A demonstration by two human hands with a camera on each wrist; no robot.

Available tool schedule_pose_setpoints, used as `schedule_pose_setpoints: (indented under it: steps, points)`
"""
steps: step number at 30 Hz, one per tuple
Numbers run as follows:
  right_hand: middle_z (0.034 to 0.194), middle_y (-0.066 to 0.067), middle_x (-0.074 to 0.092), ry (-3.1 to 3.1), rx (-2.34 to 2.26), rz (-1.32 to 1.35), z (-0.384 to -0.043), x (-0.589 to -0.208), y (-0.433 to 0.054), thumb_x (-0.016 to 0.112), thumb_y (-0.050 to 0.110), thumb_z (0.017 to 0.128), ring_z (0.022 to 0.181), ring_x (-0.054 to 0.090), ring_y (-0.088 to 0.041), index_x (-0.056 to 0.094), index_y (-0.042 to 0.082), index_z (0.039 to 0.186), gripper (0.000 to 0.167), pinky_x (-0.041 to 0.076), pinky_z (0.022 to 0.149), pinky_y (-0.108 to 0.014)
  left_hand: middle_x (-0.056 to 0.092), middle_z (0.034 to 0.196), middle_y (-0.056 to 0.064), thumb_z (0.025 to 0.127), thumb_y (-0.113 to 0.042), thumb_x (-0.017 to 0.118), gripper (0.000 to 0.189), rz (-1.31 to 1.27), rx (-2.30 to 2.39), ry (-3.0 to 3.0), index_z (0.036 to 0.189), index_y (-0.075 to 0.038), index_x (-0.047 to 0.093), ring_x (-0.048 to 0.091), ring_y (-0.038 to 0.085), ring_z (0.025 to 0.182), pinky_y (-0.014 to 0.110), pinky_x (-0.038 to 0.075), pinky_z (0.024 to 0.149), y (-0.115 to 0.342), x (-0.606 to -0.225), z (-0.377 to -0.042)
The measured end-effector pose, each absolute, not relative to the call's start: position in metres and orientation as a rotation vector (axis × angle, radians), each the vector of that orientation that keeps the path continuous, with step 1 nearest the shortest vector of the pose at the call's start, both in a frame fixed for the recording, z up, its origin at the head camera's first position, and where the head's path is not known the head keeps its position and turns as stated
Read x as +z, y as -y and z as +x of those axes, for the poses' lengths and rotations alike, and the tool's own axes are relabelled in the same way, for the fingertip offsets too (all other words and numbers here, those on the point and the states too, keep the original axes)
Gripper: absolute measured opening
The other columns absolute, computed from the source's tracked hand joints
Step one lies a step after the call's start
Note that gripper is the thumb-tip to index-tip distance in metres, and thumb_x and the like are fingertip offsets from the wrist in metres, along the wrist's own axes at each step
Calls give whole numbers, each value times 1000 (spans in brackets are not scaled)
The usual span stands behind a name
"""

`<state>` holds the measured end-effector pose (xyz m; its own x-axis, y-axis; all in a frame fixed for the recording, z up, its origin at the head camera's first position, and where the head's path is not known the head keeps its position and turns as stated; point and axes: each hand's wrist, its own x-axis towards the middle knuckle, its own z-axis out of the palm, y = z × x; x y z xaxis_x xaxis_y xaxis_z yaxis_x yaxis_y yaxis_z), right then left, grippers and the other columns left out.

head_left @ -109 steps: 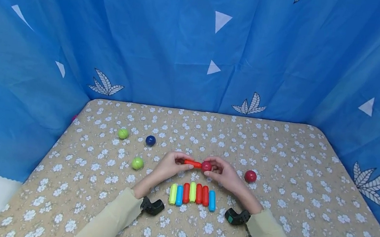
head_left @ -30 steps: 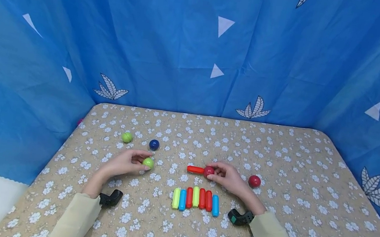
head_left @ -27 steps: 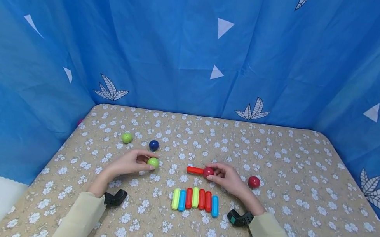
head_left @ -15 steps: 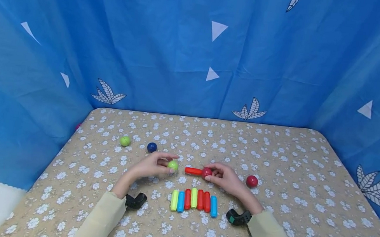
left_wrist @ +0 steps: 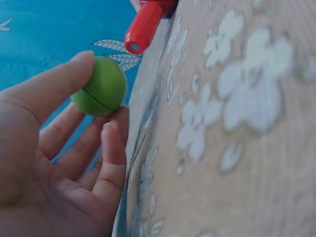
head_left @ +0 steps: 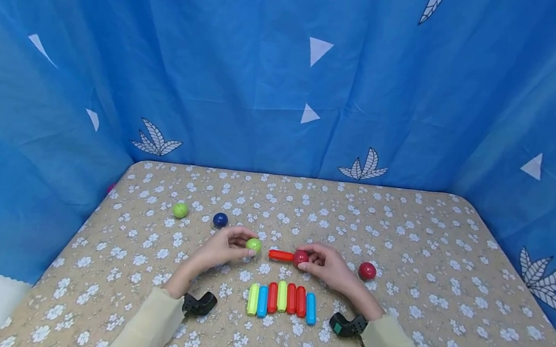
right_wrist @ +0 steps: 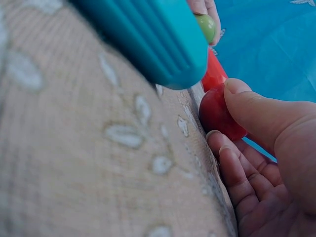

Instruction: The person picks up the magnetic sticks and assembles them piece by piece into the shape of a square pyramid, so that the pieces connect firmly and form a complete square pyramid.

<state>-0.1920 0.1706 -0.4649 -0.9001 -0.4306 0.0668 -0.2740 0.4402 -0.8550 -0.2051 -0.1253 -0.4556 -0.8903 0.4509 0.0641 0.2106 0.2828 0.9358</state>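
My left hand (head_left: 222,249) pinches a lime-green ball (head_left: 254,244) between thumb and fingers; the left wrist view shows a dark seam line on that ball (left_wrist: 102,87). Just right of it, a red stick (head_left: 280,255) points left toward the green ball, with a gap between them. The stick's right end meets a dark red ball (head_left: 300,258), which my right hand (head_left: 330,269) holds with thumb and fingertips. In the left wrist view, the free end of the red stick (left_wrist: 143,28) shows a small hole.
Nearer me lies a row of yellow, blue and red sticks (head_left: 282,297). A second red ball (head_left: 367,270) sits right of my right hand. Beyond my left hand are a blue ball (head_left: 220,220) and another green ball (head_left: 180,210). Blue curtains (head_left: 249,67) enclose the flowered table (head_left: 404,239).
My left hand let go of the red stick, took up the nearer green ball and carried it right toward the stick's free end. My right hand kept hold of the red ball.
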Motion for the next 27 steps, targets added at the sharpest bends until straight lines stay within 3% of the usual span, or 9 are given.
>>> schedule_pose_setpoints:
  steps: [5,17,27]
  points:
    - [86,-2,56,-2519,-1456,-619,-192,-465,-171,71,20,85,72,53,-18,63,8,117,35,46,59,-27,60,113,8,86,-15,70,47,647,1640,-2302,129,-3,55,58,21,98,32,49,81,124,-457,-205]
    - [85,-1,57,-2529,-1463,-606,-192,-463,-174,70,19,86,71,52,-17,63,7,117,34,45,58,-26,60,112,9,84,-10,71,40,659,1661,-2312,121,-1,60,58,23,100,31,49,82,116,-461,-206]
    - [86,-1,57,-2527,-1460,-617,-192,-464,-169,69,19,87,71,52,-16,63,7,118,34,46,59,-26,63,101,1,81,-15,74,36,647,1558,-2468,115,-7,65,56,15,75,28,48,63,106,-463,-200]
